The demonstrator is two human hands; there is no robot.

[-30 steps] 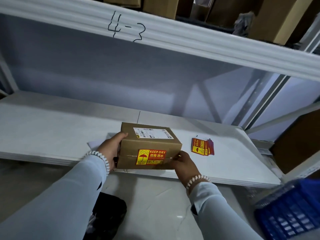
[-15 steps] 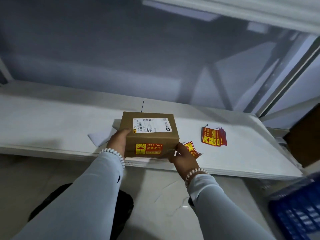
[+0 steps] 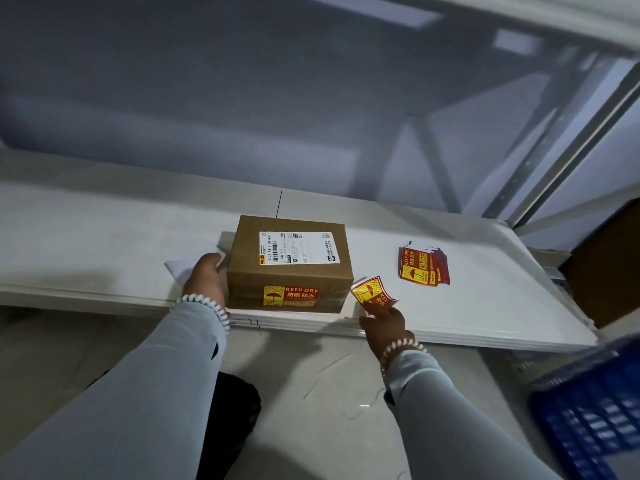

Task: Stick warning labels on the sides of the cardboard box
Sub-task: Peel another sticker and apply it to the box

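Box [image 3: 290,263] on shelf [image 3: 104,237]; our left hand [image 3: 206,275] flat against box's left side, right hand [image 3: 382,323] beside box pinching loose label [image 3: 372,291].

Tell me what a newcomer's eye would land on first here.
The brown cardboard box at the front edge of the white shelf board, a red-and-yellow KEEP DRY label on its near side. Right of it, the right hand pinches a loose label; a stack of labels lies beyond.
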